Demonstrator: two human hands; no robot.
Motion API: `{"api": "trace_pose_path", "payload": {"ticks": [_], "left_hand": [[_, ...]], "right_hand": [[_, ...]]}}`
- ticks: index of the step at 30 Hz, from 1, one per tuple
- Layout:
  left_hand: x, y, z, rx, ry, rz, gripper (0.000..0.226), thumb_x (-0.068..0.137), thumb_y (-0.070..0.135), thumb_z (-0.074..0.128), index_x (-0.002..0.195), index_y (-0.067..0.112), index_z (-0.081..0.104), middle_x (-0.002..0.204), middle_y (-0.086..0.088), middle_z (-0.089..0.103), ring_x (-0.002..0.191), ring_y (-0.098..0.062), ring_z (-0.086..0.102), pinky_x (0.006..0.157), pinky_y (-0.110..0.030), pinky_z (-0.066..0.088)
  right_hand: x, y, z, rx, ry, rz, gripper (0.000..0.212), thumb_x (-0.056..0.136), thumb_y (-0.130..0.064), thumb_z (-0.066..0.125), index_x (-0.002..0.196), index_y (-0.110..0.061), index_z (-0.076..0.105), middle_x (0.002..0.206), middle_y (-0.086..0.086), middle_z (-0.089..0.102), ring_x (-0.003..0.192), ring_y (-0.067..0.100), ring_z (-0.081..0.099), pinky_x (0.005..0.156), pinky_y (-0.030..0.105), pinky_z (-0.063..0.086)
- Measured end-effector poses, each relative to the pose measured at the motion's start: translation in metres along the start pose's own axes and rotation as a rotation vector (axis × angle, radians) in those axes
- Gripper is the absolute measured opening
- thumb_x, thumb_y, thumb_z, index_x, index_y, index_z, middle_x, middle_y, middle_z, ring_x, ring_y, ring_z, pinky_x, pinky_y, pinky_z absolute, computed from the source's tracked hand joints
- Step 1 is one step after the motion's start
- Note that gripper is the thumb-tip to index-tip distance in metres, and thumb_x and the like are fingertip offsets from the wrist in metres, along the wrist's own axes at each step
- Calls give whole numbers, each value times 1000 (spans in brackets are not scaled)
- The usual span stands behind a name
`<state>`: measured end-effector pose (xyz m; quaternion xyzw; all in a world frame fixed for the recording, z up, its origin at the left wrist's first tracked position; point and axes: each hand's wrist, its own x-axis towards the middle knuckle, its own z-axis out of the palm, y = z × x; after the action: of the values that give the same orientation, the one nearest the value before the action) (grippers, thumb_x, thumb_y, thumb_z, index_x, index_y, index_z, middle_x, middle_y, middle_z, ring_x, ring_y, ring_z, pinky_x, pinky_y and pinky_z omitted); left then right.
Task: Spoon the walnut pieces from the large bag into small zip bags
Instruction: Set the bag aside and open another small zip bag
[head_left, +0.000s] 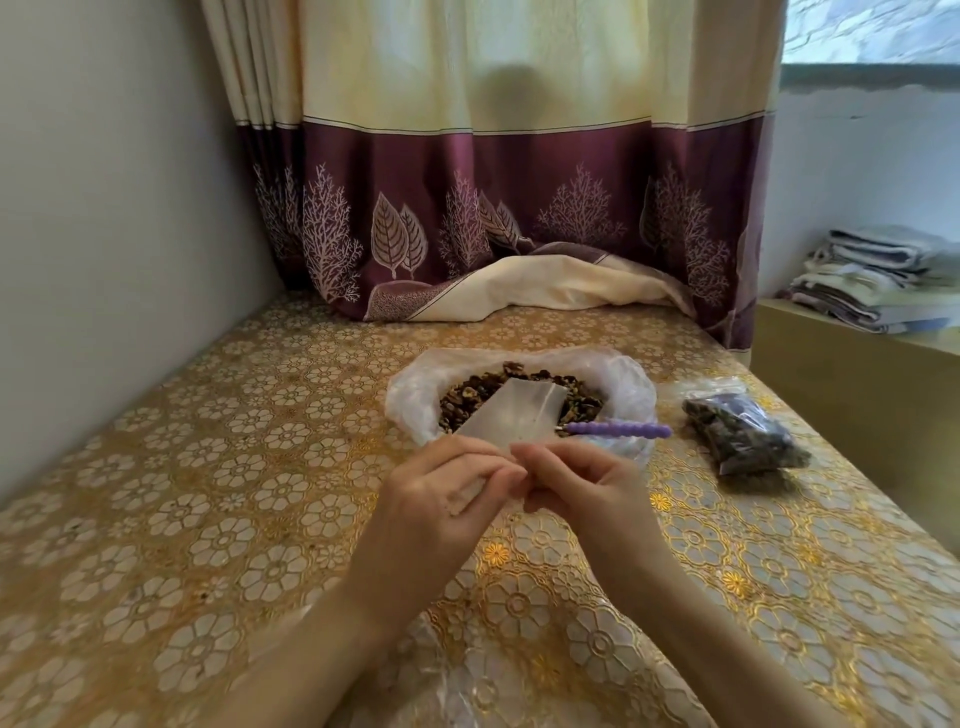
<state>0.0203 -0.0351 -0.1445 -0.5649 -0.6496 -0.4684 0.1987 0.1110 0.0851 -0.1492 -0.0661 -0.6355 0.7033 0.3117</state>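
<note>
Fingers of both hands pinched together on the near edge of an empty zip bag. Left hand gripped the bag's near-left corner, thumb and fingers closed over the plastic. Right hand met it knuckle to knuckle, fingers curled in on the same edge. Could not tell whether the zip was open or sealed.

The zip bag was clear, flat, tilted up and away toward 12 o'clock, its far end over the big bag. Big bag lay open on the surface just beyond the hands, its rim rolled down and crumpled, with walnuts heaped inside, brown and broken.

Spoon rested at 1 o'clock from the hands, purple beaded handle lying across the big bag's near-right rim, pointing to 3 o'clock. Its bowl was hidden behind the zip bag.

Filled bag at 2 o'clock, lying flat on the surface, well apart from the hands, near the big bag but not touching it. Contents dark.

Surface covered in gold floral cloth. More clear plastic lay at 6 o'clock between the forearms. Curtain at 12 o'clock, hem draped onto the surface. Folded linen stacked at far 2 o'clock on a separate ledge.
</note>
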Motion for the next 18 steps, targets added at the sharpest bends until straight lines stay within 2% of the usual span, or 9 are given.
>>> {"api": "trace_pose_path", "payload": {"ticks": [3,5,9,13,18], "left_hand": [[1,2,-2,-21,-53,-174,24,77,46,64,86,25,59,79,15,59,74,0,55,65,-13,45],[2,1,-4,-58,-100,-234,23,75,47,64,87,28,59,76,15,58,73,-3,55,63,-12,43],[8,-5,-15,-75,-190,-195,16,76,30,66,89,22,71,77,11,66,70,-9,61,61,-20,49],[9,-7,-21,-51,-317,-131,30,75,38,64,95,17,73,84,10,68,74,-6,62,65,-18,50],[9,-8,-24,-3,-306,-140,23,79,31,61,94,18,72,80,8,68,70,-5,61,63,-15,47]], "right_hand": [[-2,2,1,39,-23,48,15,69,-27,71,76,-15,77,77,11,73,71,19,70,63,21,54],[-3,3,2,44,-24,63,15,67,-27,71,73,-14,76,77,11,73,71,19,70,64,20,54],[-4,4,2,-124,-25,-9,7,78,-16,68,72,-14,71,66,6,70,60,11,64,59,17,50],[-3,5,5,-132,-17,-15,12,78,-20,68,71,-11,67,63,3,68,57,9,60,56,17,48],[-4,7,7,-249,-73,-61,11,86,-13,63,75,-15,65,59,-6,64,55,4,56,54,15,45]]}}
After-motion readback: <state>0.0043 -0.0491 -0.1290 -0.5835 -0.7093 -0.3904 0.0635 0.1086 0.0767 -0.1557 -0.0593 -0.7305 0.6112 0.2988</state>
